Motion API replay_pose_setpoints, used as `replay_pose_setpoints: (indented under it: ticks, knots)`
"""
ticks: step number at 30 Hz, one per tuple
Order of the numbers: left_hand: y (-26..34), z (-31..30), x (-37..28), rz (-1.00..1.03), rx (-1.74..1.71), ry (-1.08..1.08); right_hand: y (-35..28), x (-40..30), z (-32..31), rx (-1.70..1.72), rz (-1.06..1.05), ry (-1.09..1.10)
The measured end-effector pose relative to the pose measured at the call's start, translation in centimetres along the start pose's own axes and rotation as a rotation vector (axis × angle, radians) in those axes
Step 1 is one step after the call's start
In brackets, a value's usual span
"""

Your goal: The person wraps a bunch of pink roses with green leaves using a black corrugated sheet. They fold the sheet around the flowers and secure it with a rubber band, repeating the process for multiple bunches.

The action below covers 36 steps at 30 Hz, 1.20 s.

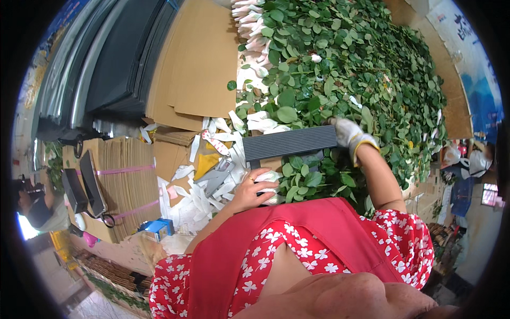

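My bare left hand (254, 189), with a ring on one finger, lies over net-sleeved flower heads (275, 195), its fingertips resting on them. Leafy green stems (306, 179) run from these heads to the right, in front of my body. Above the bunch extends a dark grey ribbed board (291, 142), which hides part of what is under it. My right hand (350, 134), in a white glove with a yellow cuff, is at the board's right end among leaves. Its fingertips are hidden there. A utility knife with a pink-spotted white handle (215, 142) lies among loose white foam net sleeves (203, 203).
A deep heap of leafy cut stems (358, 67) fills the upper right, sleeved heads (251, 24) along its left side. Cardboard sheets (203, 60) and black boards (119, 63) stand at upper left. A grey plastic tool (217, 177) and strapped cardboard (127, 179) lie left.
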<state>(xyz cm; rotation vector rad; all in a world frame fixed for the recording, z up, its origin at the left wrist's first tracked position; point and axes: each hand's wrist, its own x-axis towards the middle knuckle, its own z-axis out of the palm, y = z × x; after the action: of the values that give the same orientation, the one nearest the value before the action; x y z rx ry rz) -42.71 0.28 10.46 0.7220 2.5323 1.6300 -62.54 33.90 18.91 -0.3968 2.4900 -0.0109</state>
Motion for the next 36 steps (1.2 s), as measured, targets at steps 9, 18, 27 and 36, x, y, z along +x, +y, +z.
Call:
replay_pose_setpoints:
  ticks: [9, 18, 27, 36]
  knots:
    - [0.9, -0.2, -0.3, -0.085, -0.044, -0.019, 0.9, 15.2, -5.5, -0.031, -0.136, 0.717]
    - [0.6, -0.2, 0.1, -0.061, -0.027, -0.002, -1.3, 4.4, -13.9, 0.625, -0.200, 0.700]
    - [-1.3, 0.0, 0.5, -0.215, -0.104, -0.058, -4.0, -15.7, -6.6, 0.497, -0.503, 0.583]
    - [-0.3, 1.2, 0.7, 0.108, 0.100, 0.158, -8.6, -18.0, -0.4, 0.401, -0.277, 0.826]
